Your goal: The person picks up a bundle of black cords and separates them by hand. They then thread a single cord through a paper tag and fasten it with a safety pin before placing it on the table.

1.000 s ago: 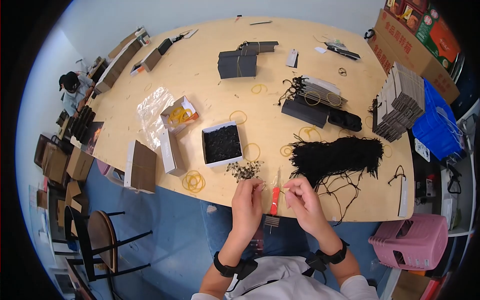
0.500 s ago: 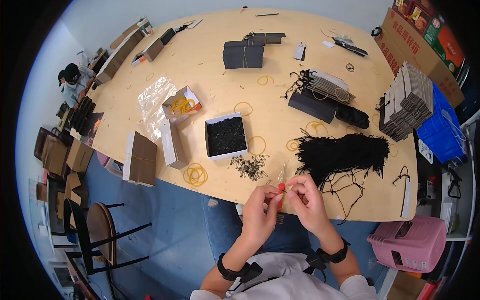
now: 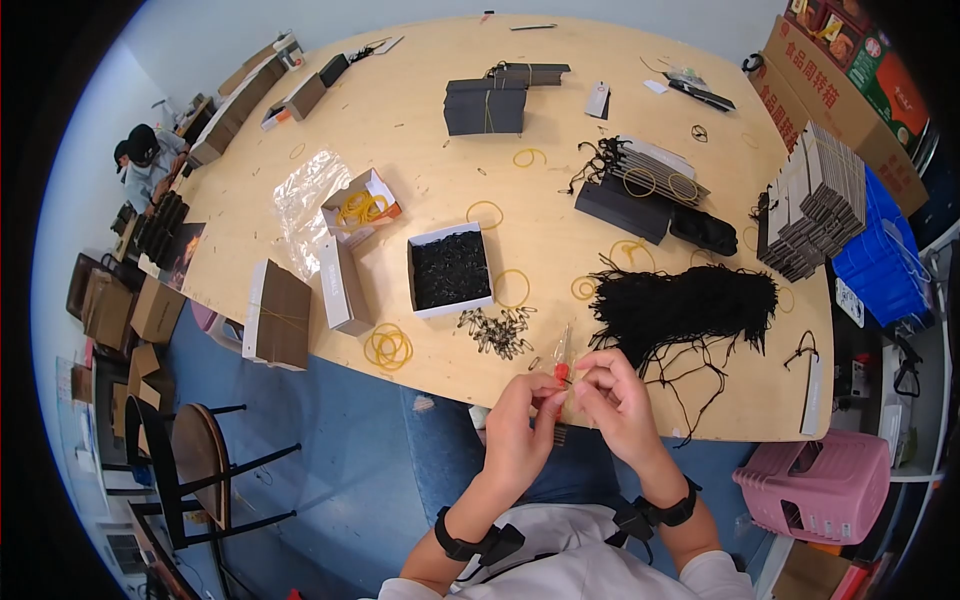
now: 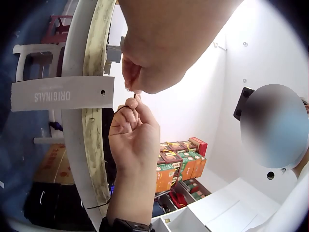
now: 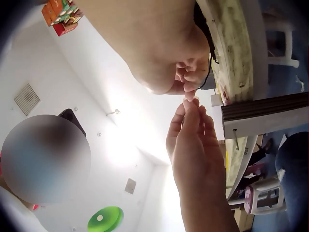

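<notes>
In the head view my left hand (image 3: 522, 425) and right hand (image 3: 618, 400) meet at the table's front edge, fingertips together. Both pinch a thin black cord, which curves over the right fingers; the cord (image 4: 119, 109) shows in the left wrist view beside the right hand (image 4: 133, 140). What else the fingertips hold is too small to tell. A red object (image 3: 562, 371) lies just beyond the left fingertips, partly hidden. Grey tags (image 3: 561, 436) show below the hands; in the right wrist view the stacked tags (image 5: 265, 114) are edge-on near the left hand (image 5: 193, 150).
Loose pins (image 3: 497, 332) lie beyond the hands, near a white box (image 3: 491, 280) of small black pieces. A bundle of black cords (image 3: 685, 310) is to the right. Yellow rubber bands (image 3: 388, 346) and cartons (image 3: 278, 317) are on the left, with a person (image 3: 150, 165) farther off.
Since one second ago my left hand has moved right to meet the right hand, and now covers part of the red object. Over the last half second the hands have barely moved.
</notes>
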Motion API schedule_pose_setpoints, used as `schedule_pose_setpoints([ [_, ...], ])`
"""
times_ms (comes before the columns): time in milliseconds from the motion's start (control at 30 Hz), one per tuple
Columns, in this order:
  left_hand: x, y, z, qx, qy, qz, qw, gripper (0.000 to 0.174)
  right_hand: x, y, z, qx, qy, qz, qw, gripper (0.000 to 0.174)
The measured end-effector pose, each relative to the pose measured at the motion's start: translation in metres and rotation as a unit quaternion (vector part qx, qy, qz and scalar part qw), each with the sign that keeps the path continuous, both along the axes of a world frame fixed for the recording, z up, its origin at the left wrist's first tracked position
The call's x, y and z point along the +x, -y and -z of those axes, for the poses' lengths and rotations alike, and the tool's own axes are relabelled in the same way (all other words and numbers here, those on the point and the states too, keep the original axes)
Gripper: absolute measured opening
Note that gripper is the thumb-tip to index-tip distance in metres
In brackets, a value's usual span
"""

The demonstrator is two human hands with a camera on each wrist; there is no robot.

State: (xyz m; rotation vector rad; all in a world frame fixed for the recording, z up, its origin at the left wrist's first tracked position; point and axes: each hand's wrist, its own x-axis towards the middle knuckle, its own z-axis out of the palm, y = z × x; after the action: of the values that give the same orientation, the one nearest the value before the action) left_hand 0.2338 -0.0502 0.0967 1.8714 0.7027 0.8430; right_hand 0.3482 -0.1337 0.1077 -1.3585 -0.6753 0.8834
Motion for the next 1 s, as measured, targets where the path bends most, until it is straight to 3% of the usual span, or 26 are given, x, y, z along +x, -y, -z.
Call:
schedule_pose_setpoints([
  [200, 0.0, 0.005, 0.006, -0.028, 0.029, -0.002, 0.999, 0.016, 0.008, 0.007, 0.01, 0.035, -0.085, -0.056, 0.994, 0.01],
  [267, 0.0, 0.007, 0.01, -0.12, 0.067, 0.03, 0.99, 0.012, 0.007, 0.008, 0.01, 0.034, -0.094, -0.051, 0.994, 0.009],
  [433, 0.003, 0.009, 0.011, -0.161, 0.096, 0.047, 0.981, 0.008, 0.007, 0.011, 0.007, 0.05, -0.117, -0.043, 0.991, 0.008],
  [500, 0.005, 0.009, 0.013, -0.185, 0.099, 0.053, 0.976, 0.008, 0.012, 0.015, 0.007, 0.044, -0.134, -0.082, 0.987, 0.012],
  [600, 0.011, 0.005, 0.013, -0.153, 0.132, 0.024, 0.979, 0.007, 0.02, 0.017, 0.0, 0.05, -0.068, -0.039, 0.996, 0.018],
  [733, 0.01, -0.015, 0.004, 0.036, 0.071, -0.09, 0.993, 0.003, 0.069, 0.05, 0.0, 0.072, -0.056, 0.018, 0.996, 0.018],
  [833, 0.005, -0.033, 0.004, 0.079, 0.036, -0.138, 0.987, 0.004, 0.114, 0.089, 0.018, 0.135, -0.089, 0.048, 0.986, 0.014],
  [900, 0.002, -0.043, 0.01, 0.077, 0.021, -0.151, 0.985, 0.004, 0.132, 0.101, 0.018, 0.254, -0.214, 0.069, 0.941, 0.013],
  [1000, 0.003, -0.046, 0.009, 0.116, 0.007, -0.145, 0.983, 0.004, 0.139, 0.107, 0.006, 0.222, -0.206, 0.142, 0.942, 0.02],
])
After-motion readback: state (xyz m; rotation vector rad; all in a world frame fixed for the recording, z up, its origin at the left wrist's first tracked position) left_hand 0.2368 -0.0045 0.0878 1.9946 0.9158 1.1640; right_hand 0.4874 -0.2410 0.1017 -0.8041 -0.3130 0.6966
